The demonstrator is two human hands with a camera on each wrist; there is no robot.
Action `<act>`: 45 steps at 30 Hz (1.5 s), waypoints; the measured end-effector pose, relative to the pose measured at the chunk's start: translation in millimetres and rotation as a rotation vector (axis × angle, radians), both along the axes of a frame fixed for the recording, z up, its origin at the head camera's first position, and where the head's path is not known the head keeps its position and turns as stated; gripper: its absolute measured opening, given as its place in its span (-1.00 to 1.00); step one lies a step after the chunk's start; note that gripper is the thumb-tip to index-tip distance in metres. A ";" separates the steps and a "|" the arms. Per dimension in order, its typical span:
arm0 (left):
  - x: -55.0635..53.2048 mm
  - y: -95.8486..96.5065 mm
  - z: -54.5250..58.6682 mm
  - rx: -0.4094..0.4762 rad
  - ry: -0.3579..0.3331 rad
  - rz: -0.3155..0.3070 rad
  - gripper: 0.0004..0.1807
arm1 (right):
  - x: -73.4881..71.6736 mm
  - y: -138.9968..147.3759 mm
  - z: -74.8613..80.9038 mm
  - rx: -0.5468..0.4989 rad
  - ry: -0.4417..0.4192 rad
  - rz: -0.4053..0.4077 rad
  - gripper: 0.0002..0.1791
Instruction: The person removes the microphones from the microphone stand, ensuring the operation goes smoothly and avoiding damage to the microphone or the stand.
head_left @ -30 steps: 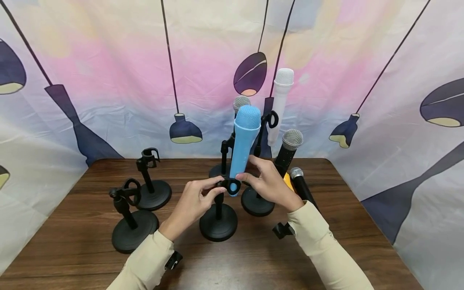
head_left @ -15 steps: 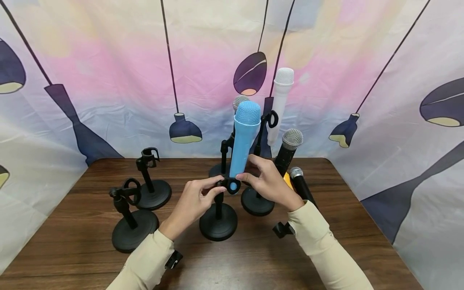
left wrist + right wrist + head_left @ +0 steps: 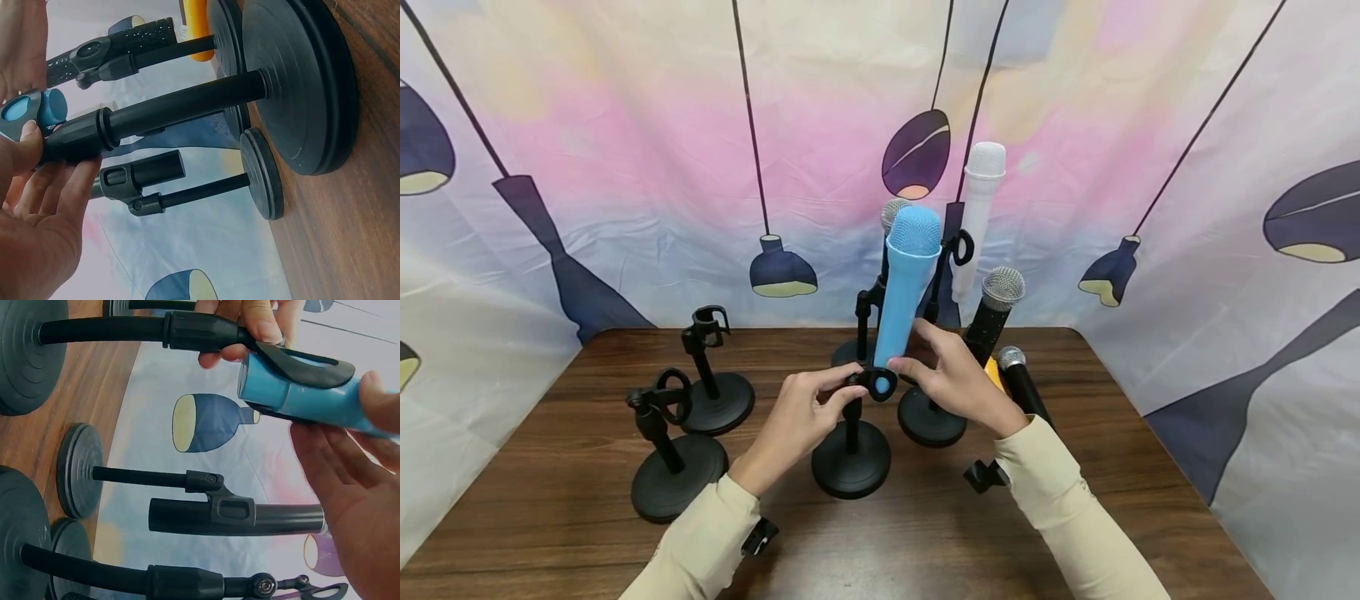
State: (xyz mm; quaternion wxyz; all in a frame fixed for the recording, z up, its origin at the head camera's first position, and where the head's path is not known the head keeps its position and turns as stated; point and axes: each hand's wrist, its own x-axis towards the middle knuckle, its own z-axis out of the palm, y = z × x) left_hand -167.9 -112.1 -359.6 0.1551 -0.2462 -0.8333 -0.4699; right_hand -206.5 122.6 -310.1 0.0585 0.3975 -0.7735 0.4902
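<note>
A light blue microphone (image 3: 901,304) leans upright in the ring clip (image 3: 303,367) of a black microphone stand (image 3: 852,467), its rounded mesh head on top. With thumb and fingertips, my left hand (image 3: 799,417) pinches the stand where the clip joins its post. My right hand (image 3: 961,382) holds the lower handle of the microphone just above the clip, thumb on one side and fingers on the other. The right wrist view shows the microphone's flat lower end (image 3: 257,378) poking out a little past the clip.
Two black stands with bare clips (image 3: 673,479) (image 3: 718,404) stand at left. Behind the hands, other stands carry a white microphone (image 3: 977,225) and dark ones (image 3: 988,321). Another black microphone (image 3: 1022,383) leans at right. A small black clip-like piece (image 3: 983,477) is near the right sleeve.
The blue microphone has shifted slightly upward through the clip, and less of its lower end shows below the ring. Both hands keep nearly the same place.
</note>
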 end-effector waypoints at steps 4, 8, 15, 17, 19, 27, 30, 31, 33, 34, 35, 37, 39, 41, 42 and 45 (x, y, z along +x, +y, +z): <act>0.4 -0.2 0.3 -0.004 -0.001 -0.001 -0.59 | 0.7 -1.4 -2.2 -0.025 -0.025 0.024 -0.51; -0.7 0.2 0.2 -0.008 0.002 0.003 -0.58 | -0.5 -3.0 -2.1 -0.004 0.081 -0.027 -0.66; 0.0 -0.3 0.4 -0.011 0.007 0.006 -0.59 | 1.1 -3.7 4.0 0.028 0.102 -0.053 -0.67; 0.2 -0.6 0.3 -0.010 0.005 0.006 -0.59 | 1.2 -3.8 4.4 0.031 0.094 -0.049 -0.66; 0.5 -0.8 0.5 -0.012 0.002 0.007 -0.59 | 2.1 -3.5 5.5 0.030 0.089 -0.047 -0.64; 1.7 -1.4 -0.5 -0.008 -0.004 0.015 -0.59 | 3.7 -1.0 6.7 0.032 0.044 -0.041 -0.63; 2.0 -1.1 -0.6 -0.008 -0.014 0.015 -0.60 | 4.6 -0.1 8.7 0.045 0.038 -0.049 -0.61; 2.0 -0.9 -0.6 -0.009 -0.017 0.015 -0.60 | 4.8 0.2 9.4 0.049 0.035 -0.051 -0.60; 1.9 -0.6 -0.6 -0.009 -0.018 0.014 -0.61 | 5.3 0.7 11.4 0.054 0.027 -0.050 -0.56; 1.9 -0.4 -0.6 -0.009 -0.017 0.014 -0.61 | 5.5 1.0 12.5 0.056 0.021 -0.052 -0.55; 1.8 -0.1 -0.5 -0.007 -0.016 0.012 -0.61 | 5.7 1.1 13.4 0.055 0.016 -0.050 -0.54; 1.9 0.2 -0.2 -0.005 -0.014 0.010 -0.62 | 5.6 1.7 14.0 0.056 0.009 -0.046 -0.53; 2.1 0.4 0.1 -0.003 -0.014 0.009 -0.62 | 5.8 2.2 14.2 0.053 0.000 -0.043 -0.52; 2.0 0.8 0.1 -0.002 -0.017 0.009 -0.62 | 6.3 2.7 14.6 0.045 -0.018 -0.040 -0.48; 2.0 0.8 0.1 -0.003 -0.016 0.010 -0.62 | 6.1 2.8 14.3 0.043 -0.023 -0.040 -0.47; 1.6 0.8 0.0 -0.005 -0.011 0.015 -0.63 | 6.1 2.8 14.9 0.043 -0.034 -0.041 -0.44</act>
